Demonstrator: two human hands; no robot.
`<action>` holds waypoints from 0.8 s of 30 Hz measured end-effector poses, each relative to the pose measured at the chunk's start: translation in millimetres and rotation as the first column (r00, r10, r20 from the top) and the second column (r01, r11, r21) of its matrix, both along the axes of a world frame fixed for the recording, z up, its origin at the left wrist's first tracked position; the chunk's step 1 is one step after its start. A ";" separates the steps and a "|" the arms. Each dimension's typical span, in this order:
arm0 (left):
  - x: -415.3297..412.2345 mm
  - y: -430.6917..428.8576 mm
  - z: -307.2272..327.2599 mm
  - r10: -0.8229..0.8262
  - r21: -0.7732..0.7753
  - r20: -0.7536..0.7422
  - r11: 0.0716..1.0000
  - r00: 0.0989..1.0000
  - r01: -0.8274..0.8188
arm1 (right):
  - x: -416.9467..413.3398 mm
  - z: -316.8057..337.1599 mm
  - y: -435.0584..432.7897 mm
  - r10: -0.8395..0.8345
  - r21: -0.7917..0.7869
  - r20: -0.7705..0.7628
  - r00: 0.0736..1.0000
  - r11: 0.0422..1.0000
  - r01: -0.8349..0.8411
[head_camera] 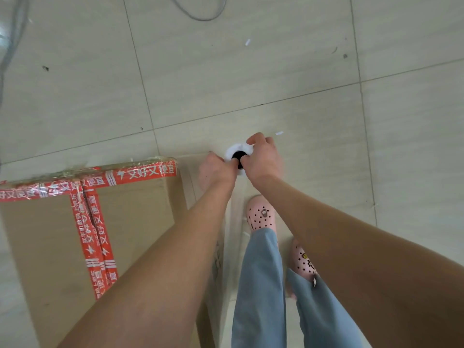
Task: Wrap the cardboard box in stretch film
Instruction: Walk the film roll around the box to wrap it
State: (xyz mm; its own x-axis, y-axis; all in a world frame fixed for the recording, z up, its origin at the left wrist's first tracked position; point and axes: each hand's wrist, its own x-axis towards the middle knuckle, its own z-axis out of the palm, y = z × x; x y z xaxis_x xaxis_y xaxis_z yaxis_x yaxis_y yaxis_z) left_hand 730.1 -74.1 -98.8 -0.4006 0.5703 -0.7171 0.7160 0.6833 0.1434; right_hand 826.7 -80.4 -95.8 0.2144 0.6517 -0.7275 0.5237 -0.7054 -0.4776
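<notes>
A large brown cardboard box (pixel 50 247) sealed with red printed tape stands on the floor at the lower left. Clear stretch film (pixel 190 187) clings to its right side and top far edge. I see the stretch film roll (pixel 232 150) end-on, white with a dark core hole, just past the box's right far corner. My left hand (pixel 213 172) grips the roll from the left, and my right hand (pixel 263 159) grips it from the right with fingers curled over its top. Both arms reach forward over the box edge.
Pale tiled floor (pixel 251 71) spreads all round. A grey cable (pixel 200 16) loops at the top, another runs down the left edge. Small white scraps (pixel 247 42) lie on the tiles. My feet in pink clogs (pixel 261 214) stand right of the box.
</notes>
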 end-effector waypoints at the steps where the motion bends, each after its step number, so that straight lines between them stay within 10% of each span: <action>1: -2.6 2.3 0.3 0.015 -0.019 0.008 1.000 1.000 -0.015 | -2.4 -0.1 2.9 0.003 -0.023 0.000 1.000 1.000 -0.003; 4: -4.4 10.3 4.5 -0.171 0.022 0.005 0.985 0.985 0.170 | -6.1 0.5 6.3 0.002 -0.046 0.004 1.000 0.999 -0.002; 8: -2.3 25.2 9.7 -0.667 0.126 -0.063 0.733 0.742 0.669 | -11.0 2.6 6.7 0.020 -0.057 -0.008 1.000 0.998 -0.020; 12: -4.5 42.4 9.7 -0.799 0.087 -0.044 0.595 0.599 0.799 | -14.9 3.2 12.2 0.034 -0.069 -0.013 0.999 0.997 -0.035; 24: -46.0 91.1 -0.9 -0.139 0.027 -0.045 0.990 0.989 0.140 | -41.6 -4.5 67.1 -0.075 -0.110 -0.063 0.995 0.992 0.068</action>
State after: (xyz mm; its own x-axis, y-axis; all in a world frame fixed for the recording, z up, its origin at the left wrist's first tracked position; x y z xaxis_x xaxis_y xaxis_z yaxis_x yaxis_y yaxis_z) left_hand 684.1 17.0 -99.6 -0.3461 0.6437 -0.6826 0.8099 0.5722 0.1290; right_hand 785.1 -13.3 -100.3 0.2059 0.5533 -0.8071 0.4394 -0.7892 -0.4290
